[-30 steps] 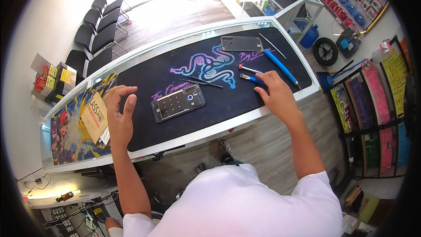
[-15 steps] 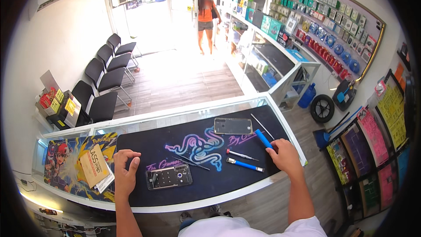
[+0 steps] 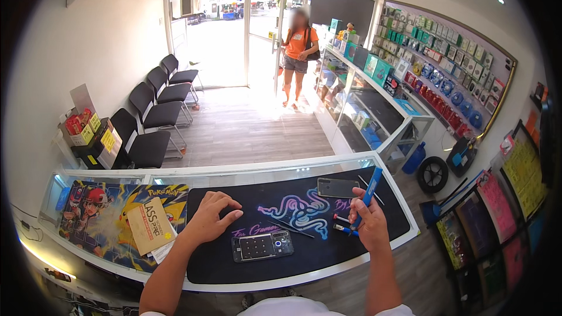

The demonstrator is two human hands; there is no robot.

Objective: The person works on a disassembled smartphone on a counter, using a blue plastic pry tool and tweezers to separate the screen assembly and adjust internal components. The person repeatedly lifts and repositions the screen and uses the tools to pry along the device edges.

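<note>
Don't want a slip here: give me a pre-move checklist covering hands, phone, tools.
1. Long blue pen-shaped tool gripped by right hand: ok.
2. Tool's tip intact: cannot tell.
3. Left hand holding nothing: ok.
4. Opened dark rectangular phone flat on black desk mat: ok.
5. Slim dark metal tweezers not touching phone: cannot tell; they lie right by its upper edge.
6. Red-ended slim screwdriver fully visible: not ok, partly behind right hand.
</note>
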